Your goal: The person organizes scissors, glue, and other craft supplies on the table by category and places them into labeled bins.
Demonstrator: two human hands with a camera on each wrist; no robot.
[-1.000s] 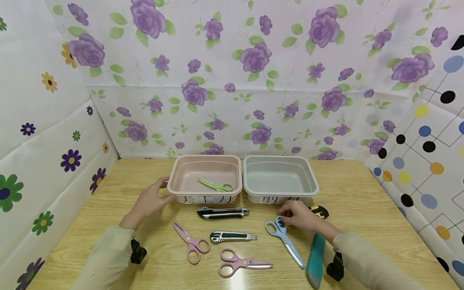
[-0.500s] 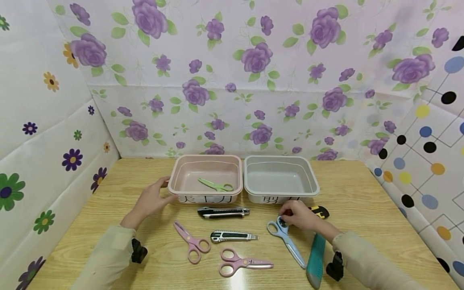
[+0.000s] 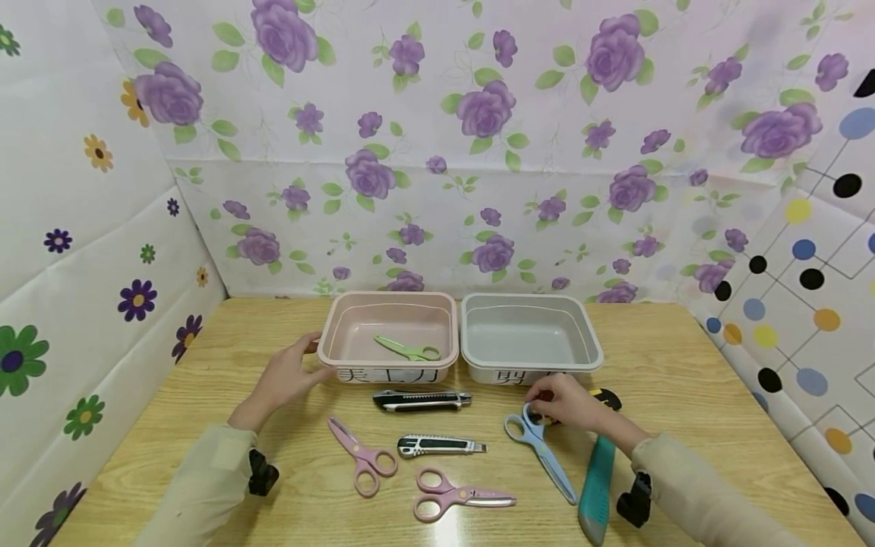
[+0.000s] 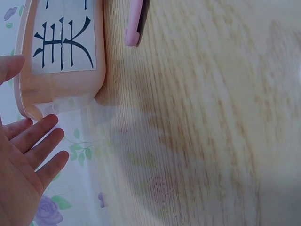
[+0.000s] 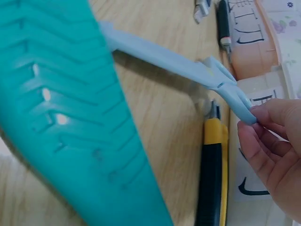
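Observation:
My right hand (image 3: pixel 563 401) pinches one handle loop of the light blue scissors (image 3: pixel 538 447) between thumb and fingertips. In the right wrist view the scissors (image 5: pixel 160 59) slant, with their handle raised and a shadow beneath. The fingers of my left hand (image 3: pixel 285 381) are relaxed around the left front corner of the pink bin (image 3: pixel 391 370), fingertips right at its rim in the left wrist view. Inside that bin lie green scissors (image 3: pixel 410 350). A yellow and black utility knife (image 5: pixel 214 165) lies partly hidden behind my right hand. The teal utility knife (image 3: pixel 597 490) is near my right wrist.
A grey bin (image 3: pixel 529 298) stands right of the pink one; both carry printed labels. On the wooden table (image 3: pixel 287 486) lie a black utility knife (image 3: pixel 421 401), a silver and black one (image 3: pixel 440 446), and two pairs of pink scissors (image 3: pixel 362 460). Patterned cloth walls surround the table.
My right hand has risen slightly, bringing the blue scissors' handle up a little. The left hand stays at the pink bin's corner.

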